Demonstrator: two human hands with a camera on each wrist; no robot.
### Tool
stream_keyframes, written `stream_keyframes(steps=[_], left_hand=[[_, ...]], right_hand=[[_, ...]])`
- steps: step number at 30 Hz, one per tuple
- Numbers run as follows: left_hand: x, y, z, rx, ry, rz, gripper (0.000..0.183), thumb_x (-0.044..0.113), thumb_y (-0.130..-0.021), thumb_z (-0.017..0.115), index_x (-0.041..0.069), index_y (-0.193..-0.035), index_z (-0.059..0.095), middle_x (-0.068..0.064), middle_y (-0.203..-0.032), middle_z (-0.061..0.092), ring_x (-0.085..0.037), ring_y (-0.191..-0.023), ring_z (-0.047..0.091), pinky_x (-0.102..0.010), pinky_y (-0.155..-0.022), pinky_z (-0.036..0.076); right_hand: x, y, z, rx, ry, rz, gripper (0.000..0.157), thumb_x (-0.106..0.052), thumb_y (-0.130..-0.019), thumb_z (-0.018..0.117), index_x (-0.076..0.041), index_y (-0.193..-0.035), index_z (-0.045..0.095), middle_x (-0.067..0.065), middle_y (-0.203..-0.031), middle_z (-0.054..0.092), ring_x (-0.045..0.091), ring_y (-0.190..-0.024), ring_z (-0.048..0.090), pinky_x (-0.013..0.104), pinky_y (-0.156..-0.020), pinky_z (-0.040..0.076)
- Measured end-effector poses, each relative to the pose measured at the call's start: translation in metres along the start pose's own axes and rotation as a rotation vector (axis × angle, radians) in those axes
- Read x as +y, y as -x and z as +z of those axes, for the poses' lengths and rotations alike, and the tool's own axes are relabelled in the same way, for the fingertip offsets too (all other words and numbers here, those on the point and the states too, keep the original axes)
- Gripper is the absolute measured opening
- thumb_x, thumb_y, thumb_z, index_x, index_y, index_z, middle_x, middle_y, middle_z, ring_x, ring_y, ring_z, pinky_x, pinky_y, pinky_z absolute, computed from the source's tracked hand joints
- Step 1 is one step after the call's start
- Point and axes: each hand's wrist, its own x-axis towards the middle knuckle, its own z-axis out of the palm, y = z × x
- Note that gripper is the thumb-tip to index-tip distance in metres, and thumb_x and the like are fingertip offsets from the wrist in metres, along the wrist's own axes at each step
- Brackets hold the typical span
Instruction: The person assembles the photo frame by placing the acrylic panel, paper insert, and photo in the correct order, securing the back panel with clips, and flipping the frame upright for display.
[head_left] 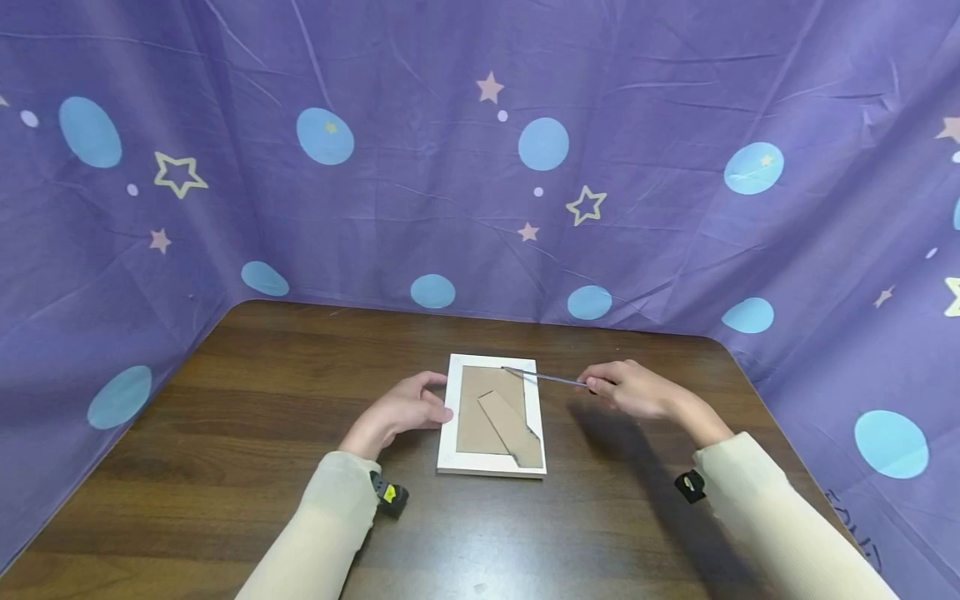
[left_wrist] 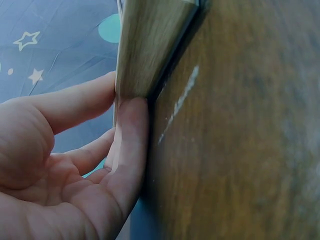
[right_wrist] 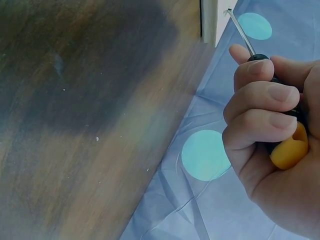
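A white picture frame point(head_left: 487, 463) lies face down on the wooden table, its brown backing board point(head_left: 474, 429) and slanted easel stand point(head_left: 513, 425) showing. My left hand point(head_left: 405, 406) holds the frame's left edge, and in the left wrist view its fingers meet the frame's side point(left_wrist: 150, 45). To the right, my right hand point(head_left: 633, 389) grips a screwdriver point(right_wrist: 291, 150) by its black and yellow handle. The screwdriver's thin metal shaft point(head_left: 551, 378) reaches left over the frame, with its tip at the top inner edge of the border near the backing board.
The brown wooden table point(head_left: 300, 400) has rounded far corners. A purple curtain point(head_left: 450, 167) with stars and blue dots hangs behind and at both sides. A black wrist strap point(head_left: 390, 496) sits on the left sleeve, another strap point(head_left: 690, 486) on the right one.
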Motion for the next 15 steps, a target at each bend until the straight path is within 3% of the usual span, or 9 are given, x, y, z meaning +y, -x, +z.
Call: stream_keyframes(steps=[11, 15], left_hand=[[-0.0001, 0.0002, -0.0007, 0.01, -0.043, -0.001, 0.072, -0.001, -0.091, 0.076, -0.003, -0.155, 0.043, -0.02, -0.111, 0.067, -0.026, -0.097, 0.074, -0.045, -0.1, 0.06], [0.0002, -0.0001, -0.0006, 0.01, -0.048, 0.002, 0.072, -0.001, -0.091, 0.076, -0.003, -0.155, 0.043, -0.021, -0.111, 0.067, -0.026, -0.097, 0.074, -0.045, -0.1, 0.06]], right_hand=[[-0.0001, -0.0024, -0.0038, -0.01, 0.015, -0.007, 0.032, -0.02, -0.113, 0.049, -0.005, -0.13, 0.071, 0.005, -0.08, 0.06, 0.016, -0.068, 0.058, 0.033, -0.064, 0.05], [0.0008, -0.0019, -0.0034, -0.004, 0.019, -0.017, 0.032, -0.02, -0.113, 0.049, -0.005, -0.129, 0.071, 0.007, -0.094, 0.068, 0.02, -0.073, 0.063, 0.033, -0.067, 0.052]])
